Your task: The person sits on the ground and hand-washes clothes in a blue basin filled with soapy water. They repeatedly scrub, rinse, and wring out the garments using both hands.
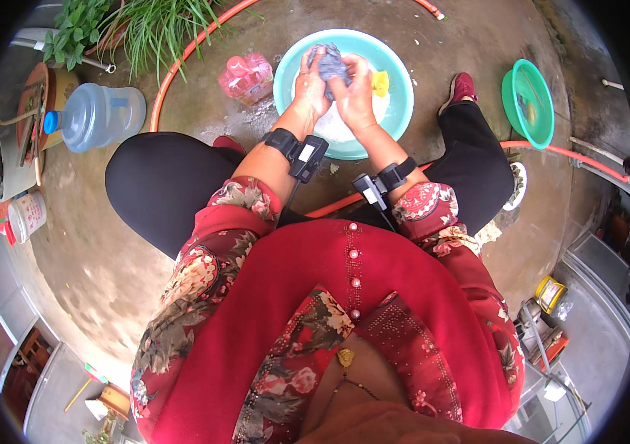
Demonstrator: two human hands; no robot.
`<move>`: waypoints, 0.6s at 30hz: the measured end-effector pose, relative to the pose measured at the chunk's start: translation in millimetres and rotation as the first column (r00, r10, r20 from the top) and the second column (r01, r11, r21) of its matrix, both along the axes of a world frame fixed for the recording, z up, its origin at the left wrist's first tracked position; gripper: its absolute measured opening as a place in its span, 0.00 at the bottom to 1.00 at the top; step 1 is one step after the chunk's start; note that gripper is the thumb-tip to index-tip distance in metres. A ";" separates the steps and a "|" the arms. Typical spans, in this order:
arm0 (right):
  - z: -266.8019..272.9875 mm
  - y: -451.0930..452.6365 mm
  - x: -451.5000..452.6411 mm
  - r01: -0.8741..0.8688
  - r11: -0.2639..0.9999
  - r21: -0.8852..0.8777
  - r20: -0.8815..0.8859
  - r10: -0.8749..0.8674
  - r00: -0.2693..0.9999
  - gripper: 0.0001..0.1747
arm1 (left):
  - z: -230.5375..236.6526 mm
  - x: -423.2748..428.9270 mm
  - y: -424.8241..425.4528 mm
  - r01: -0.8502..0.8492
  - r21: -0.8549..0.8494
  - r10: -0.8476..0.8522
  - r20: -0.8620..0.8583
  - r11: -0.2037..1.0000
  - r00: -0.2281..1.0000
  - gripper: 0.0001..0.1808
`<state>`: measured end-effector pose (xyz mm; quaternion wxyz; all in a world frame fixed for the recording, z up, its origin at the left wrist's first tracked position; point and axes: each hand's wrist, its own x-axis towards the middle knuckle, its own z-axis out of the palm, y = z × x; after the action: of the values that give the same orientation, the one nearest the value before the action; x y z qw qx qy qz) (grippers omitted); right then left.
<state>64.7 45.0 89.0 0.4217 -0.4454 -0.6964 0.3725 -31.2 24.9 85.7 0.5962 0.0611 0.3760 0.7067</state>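
Over a turquoise plastic basin (348,151), both my hands grip one bunched grey-blue cloth (330,67). My left hand (310,83) holds its left side, with wet, sudsy skin. On the cloth's right side is my right hand (355,94), its fingers curled against the fabric. Whitish, foamy water (338,129) lies in the basin beneath the hands. A yellow item (380,84), perhaps a cloth or a sponge, shows at the right of the basin, just beyond my right hand. Part of the grey-blue cloth is hidden by my fingers.
Left of the basin stands a pink detergent bottle (246,77). A green basin (545,122) is at the right. An orange hose (173,75) curves over the wet concrete floor. A large blue water jug (104,116) lies at the left, near potted plants (148,28).
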 end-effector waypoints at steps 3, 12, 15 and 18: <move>-4.1 4.1 -2.5 0.046 0.958 0.283 0.123 -0.083 0.989 0.11 | -5.1 14.1 -4.5 0.180 -0.216 -0.185 -0.004 0.960 0.983 0.24; 8.8 2.6 -1.9 -0.002 0.977 -0.212 0.020 0.006 1.000 0.18 | 7.2 -7.5 0.1 0.223 -0.301 -0.163 0.212 0.927 0.964 0.32; 14.9 5.6 -4.4 0.199 0.948 -0.248 -0.120 -0.234 0.965 0.18 | 9.7 -15.3 -1.9 0.299 -0.147 -0.263 0.221 0.943 0.939 0.34; 19.8 19.4 4.6 0.134 0.870 -0.474 -0.350 -0.326 0.879 0.13 | 8.4 -7.9 -11.9 0.383 -0.149 -0.363 0.146 0.912 0.920 0.33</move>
<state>69.3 64.4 108.8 0.4926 -0.5194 -0.4288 0.5512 -39.1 13.0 94.1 0.7440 0.0385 0.3828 0.5463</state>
